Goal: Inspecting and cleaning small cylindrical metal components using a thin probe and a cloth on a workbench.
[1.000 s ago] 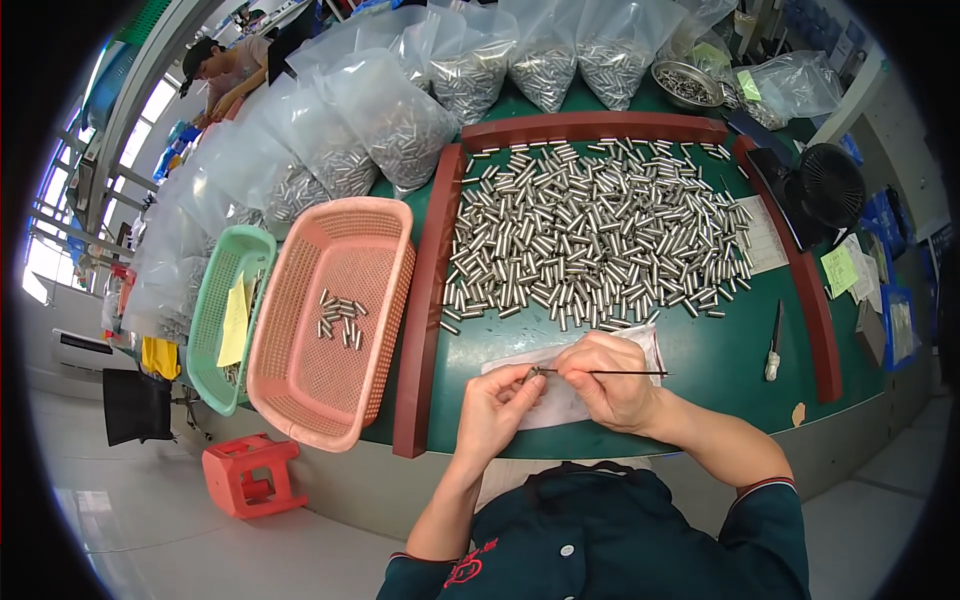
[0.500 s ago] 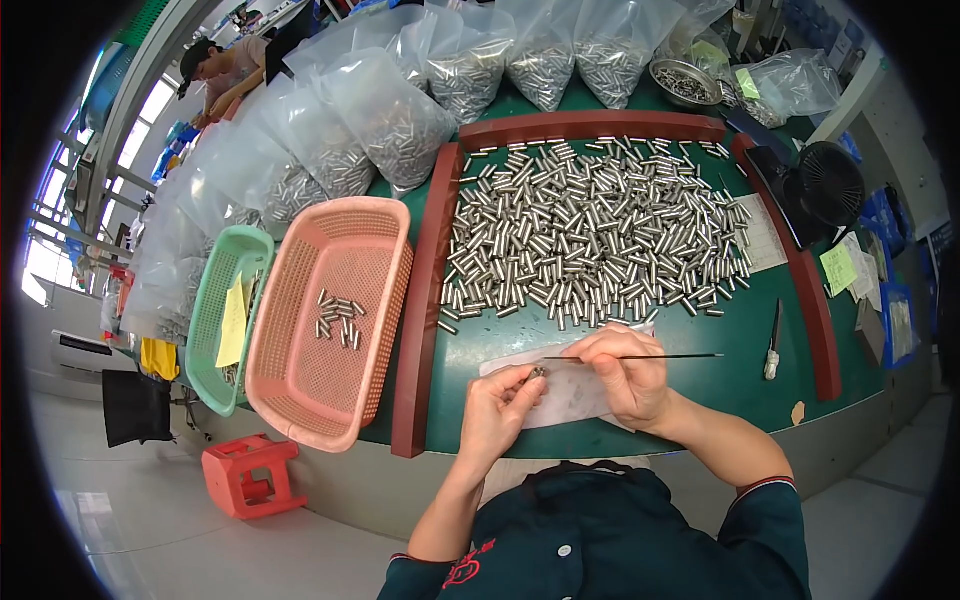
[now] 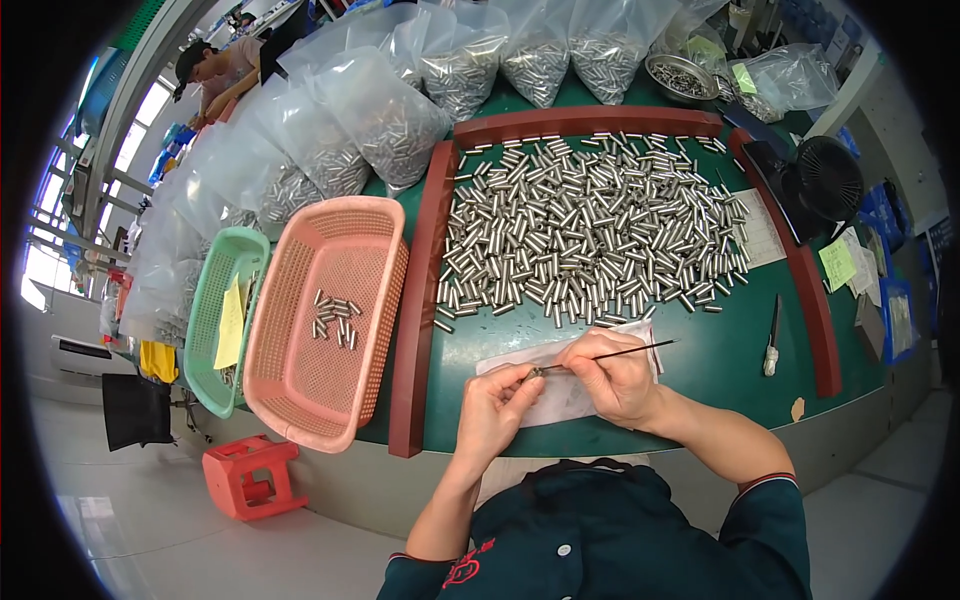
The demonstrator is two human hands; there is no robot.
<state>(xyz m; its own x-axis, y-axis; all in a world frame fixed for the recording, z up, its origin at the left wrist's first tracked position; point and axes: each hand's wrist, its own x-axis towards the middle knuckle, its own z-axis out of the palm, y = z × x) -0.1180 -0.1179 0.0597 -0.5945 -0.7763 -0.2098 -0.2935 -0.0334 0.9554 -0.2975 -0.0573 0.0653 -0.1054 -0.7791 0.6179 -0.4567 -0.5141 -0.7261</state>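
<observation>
Between its thumb and fingers, my left hand (image 3: 492, 408) pinches a small metal cylinder (image 3: 536, 373), mostly covered by the fingertips. My right hand (image 3: 617, 380) grips a thin dark rod (image 3: 632, 350) like a needle file, its tip at the end of the cylinder. Whether the tip is inside cannot be made out. Both hands are over a whitish sheet (image 3: 560, 405) on the green table (image 3: 460, 350). Just beyond them spreads a large pile of short shiny metal cylinders (image 3: 590, 230).
Dark red bars (image 3: 425, 310) frame the pile. To the left are a pink basket (image 3: 330, 385) holding several cylinders and a green basket (image 3: 207, 340). Filled plastic bags (image 3: 385, 125) line the back. A pointed white-handled tool (image 3: 771, 350) and black fan (image 3: 825, 185) are on the right.
My right hand has tilted the rod and moved slightly left, bringing its tip to the cylinder. My left hand has barely moved.
</observation>
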